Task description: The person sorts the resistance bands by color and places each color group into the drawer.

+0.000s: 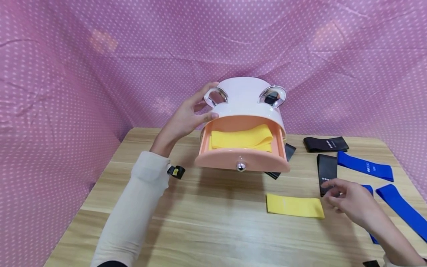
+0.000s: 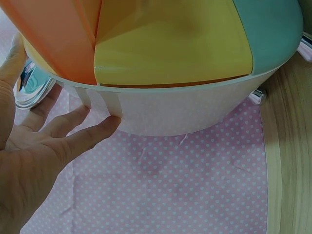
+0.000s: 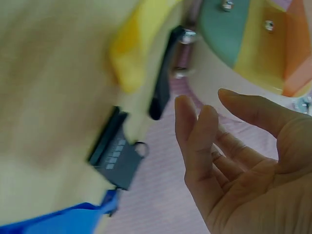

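On the wood-grain table (image 1: 233, 230) we see a flat yellow loop of rubbery-looking material (image 1: 295, 206); we judge it light, soft, stretchy and best pinched by a short end. More yellow banding (image 1: 240, 137) lies in the open peach plastic drawer (image 1: 213, 159) of a glossy white rounded box (image 1: 245, 92), which we expect to be stiff, slightly slippery and best steadied at its side. We see the left hand (image 1: 188, 116) gripping it there, thumb in front, fingers spread along the wall. The right hand (image 1: 350, 200), fingers loosely bent, thumb apart, holds nothing near the loop's right end.
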Action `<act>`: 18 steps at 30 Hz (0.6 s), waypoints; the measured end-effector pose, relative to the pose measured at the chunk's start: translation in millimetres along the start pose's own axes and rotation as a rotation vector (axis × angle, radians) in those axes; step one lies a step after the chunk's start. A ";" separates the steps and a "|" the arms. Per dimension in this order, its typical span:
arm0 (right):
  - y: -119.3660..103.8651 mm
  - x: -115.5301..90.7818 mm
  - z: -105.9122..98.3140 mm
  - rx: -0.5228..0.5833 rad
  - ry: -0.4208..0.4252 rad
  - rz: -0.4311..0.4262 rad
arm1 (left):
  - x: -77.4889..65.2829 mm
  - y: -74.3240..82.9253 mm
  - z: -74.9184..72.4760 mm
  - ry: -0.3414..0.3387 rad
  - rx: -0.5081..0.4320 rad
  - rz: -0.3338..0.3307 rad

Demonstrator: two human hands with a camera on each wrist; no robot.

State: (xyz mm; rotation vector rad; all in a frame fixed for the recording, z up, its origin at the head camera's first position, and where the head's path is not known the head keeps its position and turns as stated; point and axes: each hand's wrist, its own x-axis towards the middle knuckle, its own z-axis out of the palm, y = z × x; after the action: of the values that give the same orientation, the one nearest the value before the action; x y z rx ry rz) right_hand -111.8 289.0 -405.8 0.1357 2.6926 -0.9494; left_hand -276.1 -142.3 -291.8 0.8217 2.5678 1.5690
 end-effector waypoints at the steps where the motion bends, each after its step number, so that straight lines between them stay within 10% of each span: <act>1: 3.8 1.0 2.2 -0.005 -0.006 0.008 | -0.2 -0.4 0.0 0.000 0.003 -0.002; 18: 37.4 13.0 29.3 0.094 -0.095 0.058 | -2.0 -3.9 3.0 0.015 0.015 0.024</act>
State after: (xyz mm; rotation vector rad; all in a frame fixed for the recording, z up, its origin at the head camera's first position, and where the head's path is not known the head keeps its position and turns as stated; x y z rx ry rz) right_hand -110.6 299.7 -453.9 0.1818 2.5449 -1.0388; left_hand -275.1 -142.1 -297.0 0.8487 2.5924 1.5702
